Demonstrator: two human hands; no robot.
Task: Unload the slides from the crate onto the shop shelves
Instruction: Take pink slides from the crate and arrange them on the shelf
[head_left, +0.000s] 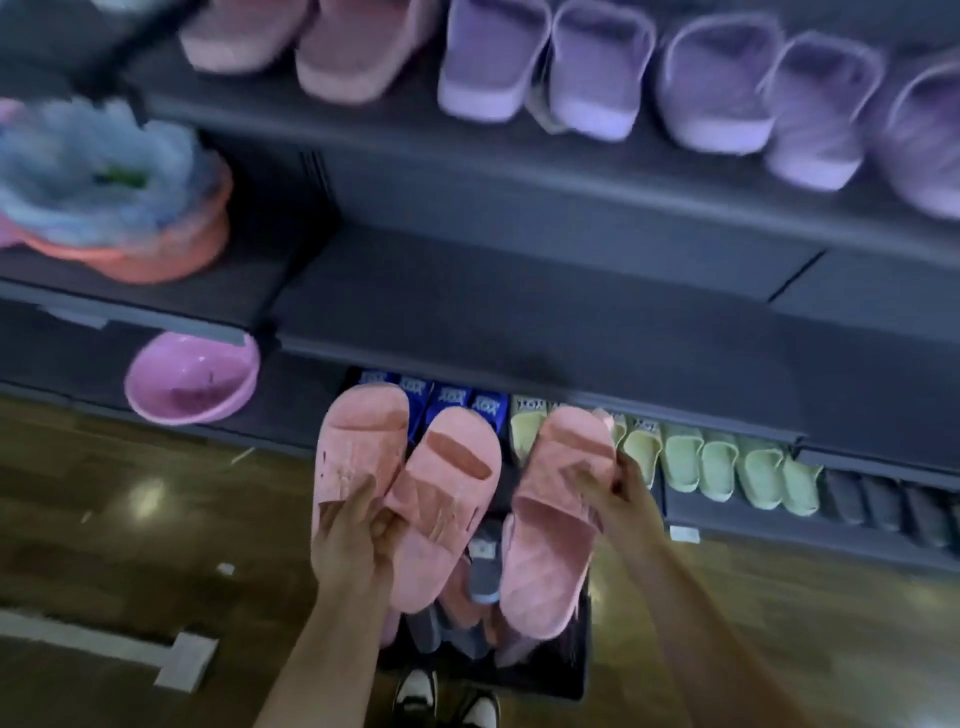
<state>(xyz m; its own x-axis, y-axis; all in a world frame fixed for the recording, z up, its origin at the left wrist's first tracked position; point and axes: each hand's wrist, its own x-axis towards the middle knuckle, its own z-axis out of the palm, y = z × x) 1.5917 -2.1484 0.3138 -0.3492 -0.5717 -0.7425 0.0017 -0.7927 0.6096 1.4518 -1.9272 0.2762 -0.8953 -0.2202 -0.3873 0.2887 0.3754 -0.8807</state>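
My left hand (353, 540) grips two pink slides (415, 467) side by side, toes pointing away from me. My right hand (613, 493) holds a third pink slide (550, 525) by its strap. All three hang above the dark crate (571, 670) on the floor, which holds more pink and grey slides (483, 577). Straight ahead, a grey middle shelf (519, 301) is bare. The top shelf carries pink slides (311, 36) and several purple slides (597, 78). The view is blurred.
The bottom shelf holds blue packets (457, 405), pale green slides (717, 462) and dark slides (883, 504). At left sit an orange basin with plastic wrap (119, 197) and a pink basin (192, 379). Wood floor and my shoes (447, 701) lie below.
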